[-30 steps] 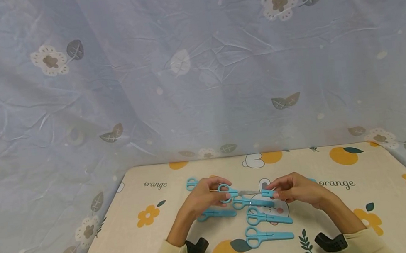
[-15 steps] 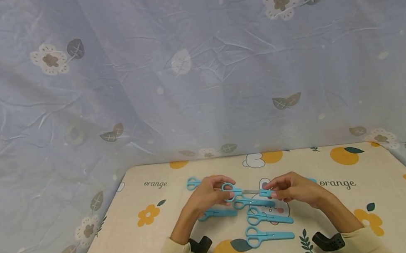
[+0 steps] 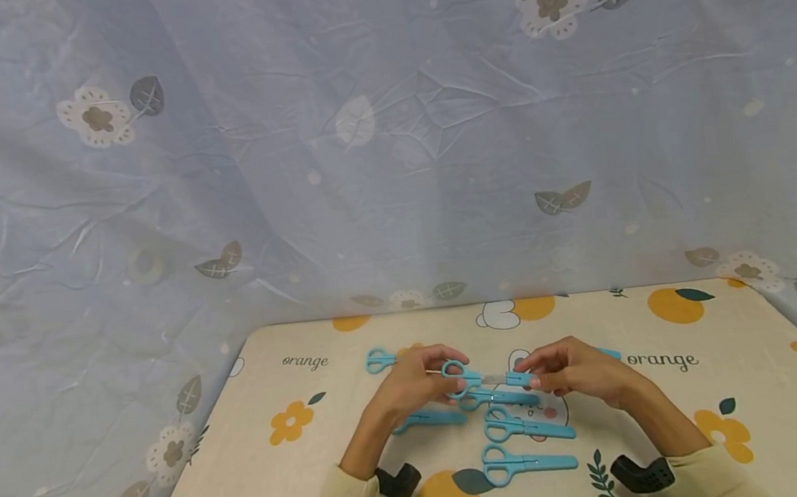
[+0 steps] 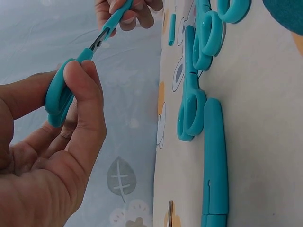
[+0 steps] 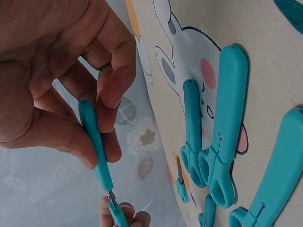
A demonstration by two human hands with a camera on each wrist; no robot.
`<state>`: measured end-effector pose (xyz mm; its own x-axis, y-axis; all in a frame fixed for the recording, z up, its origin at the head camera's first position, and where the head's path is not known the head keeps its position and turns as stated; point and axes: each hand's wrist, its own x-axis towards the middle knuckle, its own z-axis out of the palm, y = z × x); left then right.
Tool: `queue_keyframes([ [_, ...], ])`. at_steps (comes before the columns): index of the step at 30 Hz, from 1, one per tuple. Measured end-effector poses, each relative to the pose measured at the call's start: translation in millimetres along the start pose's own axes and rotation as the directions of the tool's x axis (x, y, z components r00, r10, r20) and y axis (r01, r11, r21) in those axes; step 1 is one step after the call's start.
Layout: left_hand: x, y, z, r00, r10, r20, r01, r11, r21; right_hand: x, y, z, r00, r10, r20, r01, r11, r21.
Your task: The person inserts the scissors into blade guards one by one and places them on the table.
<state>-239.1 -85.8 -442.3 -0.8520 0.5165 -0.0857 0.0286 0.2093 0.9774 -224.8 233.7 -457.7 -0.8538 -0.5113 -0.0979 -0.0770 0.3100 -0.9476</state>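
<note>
My left hand (image 3: 414, 384) holds the light-blue handles of a pair of scissors (image 4: 56, 97), raised over the table with the blades toward the right. Its thumb and fingers pinch the finger loops. A matching blue blade cover (image 5: 94, 142) is pinched between the thumb and fingers of my right hand (image 3: 581, 374). The blade tips are inside the cover, and a short stretch of metal shows between cover and handles. Just below lie covered scissors (image 3: 507, 398) of the same kind.
Two more covered scissors lie nearer me, one pair (image 3: 533, 426) and a front pair (image 3: 534, 463). Another covered pair (image 3: 436, 418) is partly under my left hand. Bare scissors (image 3: 379, 360) lie back left. A loose blue cover (image 3: 610, 353) shows behind my right hand.
My left hand has moved right with the scissors, and the cover has shifted slightly left. Less blade shows between the handles and the cover than before.
</note>
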Motion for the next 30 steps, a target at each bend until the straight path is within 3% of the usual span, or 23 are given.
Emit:
queue_keyframes([
  [23, 4.6, -1.9, 6.3, 0.998, 0.038, 0.042, -0.039, 0.999, 0.018, 4.0, -1.6, 5.8, 1.000, -0.008, 0.028, 0.007, 1.000, 0.022],
  [30, 5.7, 0.0, 8.2, 0.999, 0.023, 0.032, -0.023, 1.000, 0.006, 4.4, -2.4, 6.1, 1.000, -0.010, 0.022, 0.010, 1.000, 0.012],
])
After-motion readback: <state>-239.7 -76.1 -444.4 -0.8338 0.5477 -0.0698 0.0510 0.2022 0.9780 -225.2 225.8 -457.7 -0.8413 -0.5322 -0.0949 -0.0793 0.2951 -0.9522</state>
